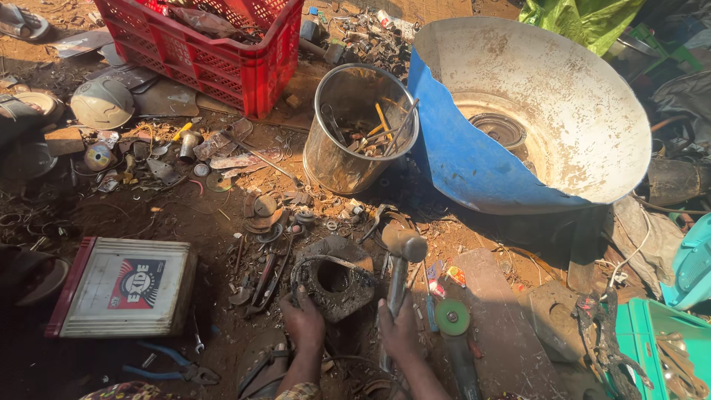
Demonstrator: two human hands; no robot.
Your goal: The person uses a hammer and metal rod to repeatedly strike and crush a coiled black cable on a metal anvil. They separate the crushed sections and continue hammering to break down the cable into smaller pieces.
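At the bottom centre of the frame the right hand (398, 331) is wrapped in a fist around the handle of a hammer (401, 259), whose steel head stands raised just above and right of a rusty round metal part (335, 278) lying on the dirt. The left hand (303, 320) rests with its fingers curled on the near edge of that part, pressing it down. Just right of the right hand lies an angle grinder (453, 326) with a green disc, and beside it a flat rusty plate (496, 318). At lower left sits a flat rectangular box (122, 287), white with red edges and a dark label patch bearing red lettering on top; blue-handled pliers (167, 364) lie below it. In the middle of the frame stands a dented metal bucket (348, 159) holding screwdrivers and other tools. To its right, filling the upper right, is a blue drum cut open (474, 159), its pale inside facing up. A red plastic crate (222, 55) sits at upper left, with a grey helmet (101, 104) to its left on the ground. Small scrap pieces are scattered over the soil between the crate and the hands. At the lower right corner a teal box (652, 333) holds rusty parts.
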